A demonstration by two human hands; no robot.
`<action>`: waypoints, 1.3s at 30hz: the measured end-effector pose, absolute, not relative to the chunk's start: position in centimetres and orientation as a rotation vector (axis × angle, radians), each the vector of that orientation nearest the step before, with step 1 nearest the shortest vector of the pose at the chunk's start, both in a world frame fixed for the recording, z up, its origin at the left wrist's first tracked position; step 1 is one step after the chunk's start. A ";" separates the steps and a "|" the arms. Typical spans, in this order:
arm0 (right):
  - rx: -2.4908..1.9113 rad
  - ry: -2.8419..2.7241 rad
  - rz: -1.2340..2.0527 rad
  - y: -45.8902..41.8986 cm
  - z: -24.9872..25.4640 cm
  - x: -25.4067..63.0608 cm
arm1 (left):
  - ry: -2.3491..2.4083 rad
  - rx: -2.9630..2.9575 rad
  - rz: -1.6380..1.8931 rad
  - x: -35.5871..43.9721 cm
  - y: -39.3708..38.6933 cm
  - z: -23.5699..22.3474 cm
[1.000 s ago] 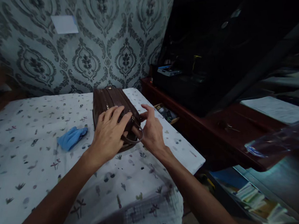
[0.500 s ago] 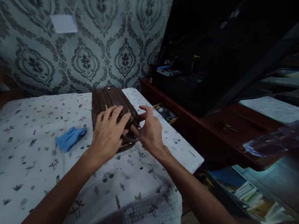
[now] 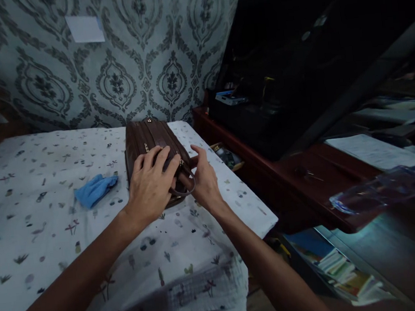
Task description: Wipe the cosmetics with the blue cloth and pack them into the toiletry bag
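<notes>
A brown leather bag [image 3: 135,137] with metal zips lies on the patterned white cloth [image 3: 106,242]. My left hand [image 3: 151,182] rests on top of it, fingers spread and slightly bent over the leather. At the bag's near right corner is my right hand [image 3: 204,180], its thumb on the front and its fingers against the side, the index finger raised. A thin brown strap loop [image 3: 187,193] hangs between both hands. Exactly what the right fingertips touch is partly hidden. To the left of the bag is a crumpled blue cloth [image 3: 96,190].
On the right stands a dark red wooden desk [image 3: 298,191] with a large black screen-like panel [image 3: 293,61], keys [image 3: 309,173], papers [image 3: 374,150] and a clear plastic case [image 3: 385,191]. Books [image 3: 344,269] lie below. Patterned wallpaper [image 3: 114,81] closes off the back.
The whole view has shifted slightly, with things sitting a little further left and up. Both hands stay at the bag in nearly the same pose.
</notes>
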State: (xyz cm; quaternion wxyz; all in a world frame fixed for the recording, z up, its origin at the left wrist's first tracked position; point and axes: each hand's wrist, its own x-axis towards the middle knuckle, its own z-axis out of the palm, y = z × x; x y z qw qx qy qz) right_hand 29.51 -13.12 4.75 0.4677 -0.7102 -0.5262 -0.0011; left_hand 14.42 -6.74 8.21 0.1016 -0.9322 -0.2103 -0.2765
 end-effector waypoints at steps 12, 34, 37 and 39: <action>-1.636 -1.115 0.110 -12.7 3.8 28.6 | -0.613 -2.747 -0.809 14.4 -6.6 8.4; -1.237 -0.748 0.613 -12.0 2.8 27.9 | -0.493 -2.603 -0.952 14.4 -6.3 7.1; -1.167 -0.774 0.633 -12.0 3.0 27.9 | -0.494 -2.649 -0.955 14.2 -6.3 7.3; -1.163 -0.810 0.633 -12.3 3.2 28.2 | -0.495 -2.672 -0.957 14.1 -6.3 7.5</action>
